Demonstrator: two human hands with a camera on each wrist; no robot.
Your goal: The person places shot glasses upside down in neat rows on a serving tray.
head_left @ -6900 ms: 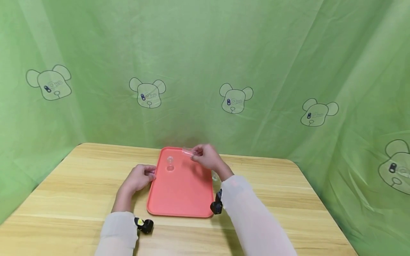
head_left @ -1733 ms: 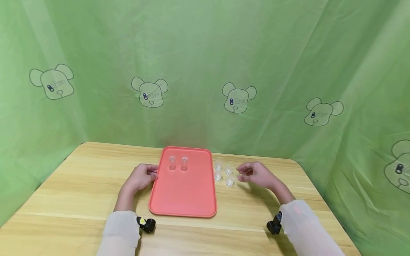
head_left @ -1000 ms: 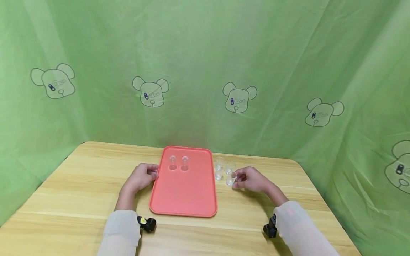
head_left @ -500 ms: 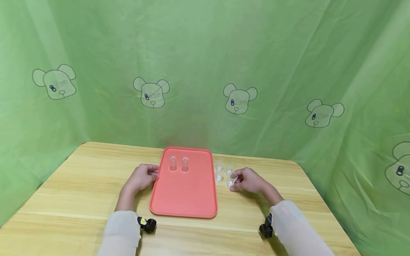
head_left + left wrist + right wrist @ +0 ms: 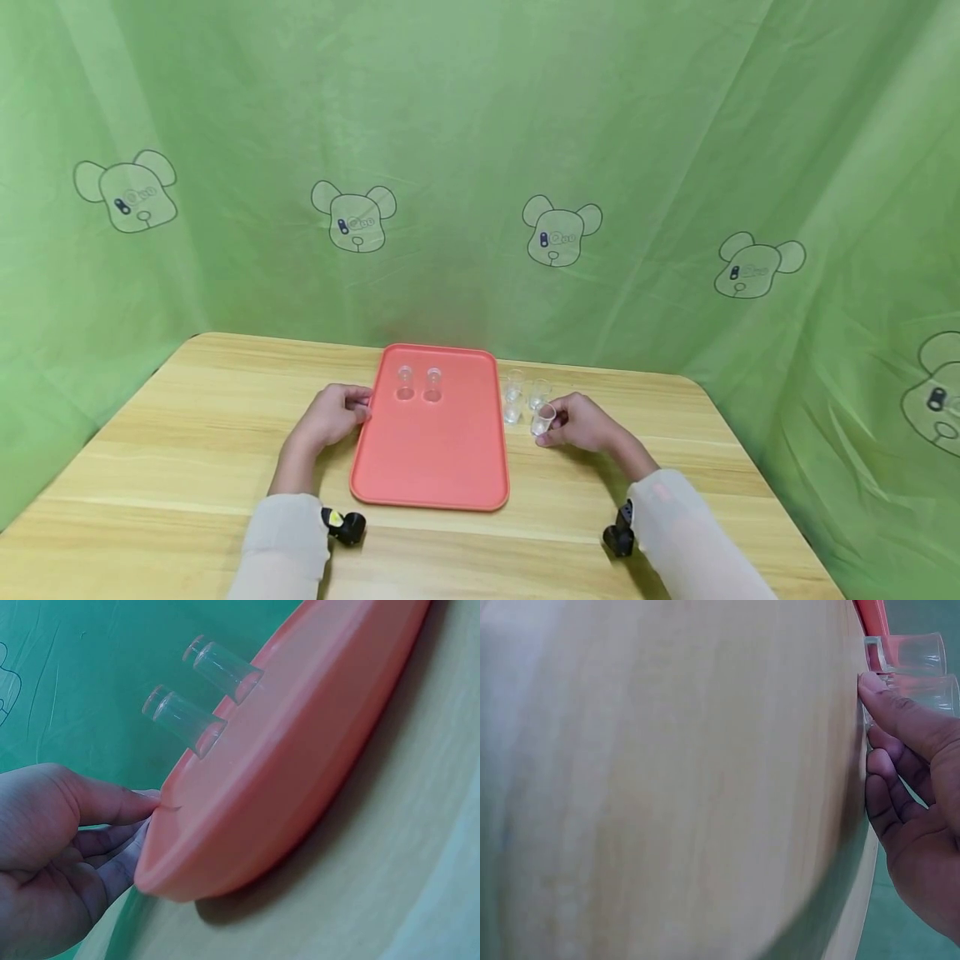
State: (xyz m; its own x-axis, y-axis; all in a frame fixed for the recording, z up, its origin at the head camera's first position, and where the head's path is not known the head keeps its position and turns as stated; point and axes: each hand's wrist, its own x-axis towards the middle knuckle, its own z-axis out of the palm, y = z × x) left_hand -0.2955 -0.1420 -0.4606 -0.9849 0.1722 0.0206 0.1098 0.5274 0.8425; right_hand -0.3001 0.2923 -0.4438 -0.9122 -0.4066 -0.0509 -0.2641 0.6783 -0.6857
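Observation:
A red tray [image 5: 431, 454] lies on the wooden table. My left hand [image 5: 332, 414] pinches its left edge; in the left wrist view, the thumb [image 5: 124, 801] is on the rim with the fingers below it. Two clear shot glasses [image 5: 405, 383] [image 5: 432, 385] stand upside down near the tray's far end. To the right of the tray, my right hand [image 5: 588, 423] pinches another clear shot glass [image 5: 542, 421], which tilts slightly, mouth up. That glass is mostly hidden behind the thumb [image 5: 900, 712] in the right wrist view.
Three more clear shot glasses [image 5: 513, 408] [image 5: 514, 383] [image 5: 539, 393] stand mouth up between the tray's right edge and my right hand. A green curtain [image 5: 450, 275] with printed bear heads hangs behind the table [image 5: 225, 450].
Earlier, my right hand was over the tray with a glass, which now stands upside down beside the first. It then went right and took hold of the nearest glass. My left hand stays at the tray.

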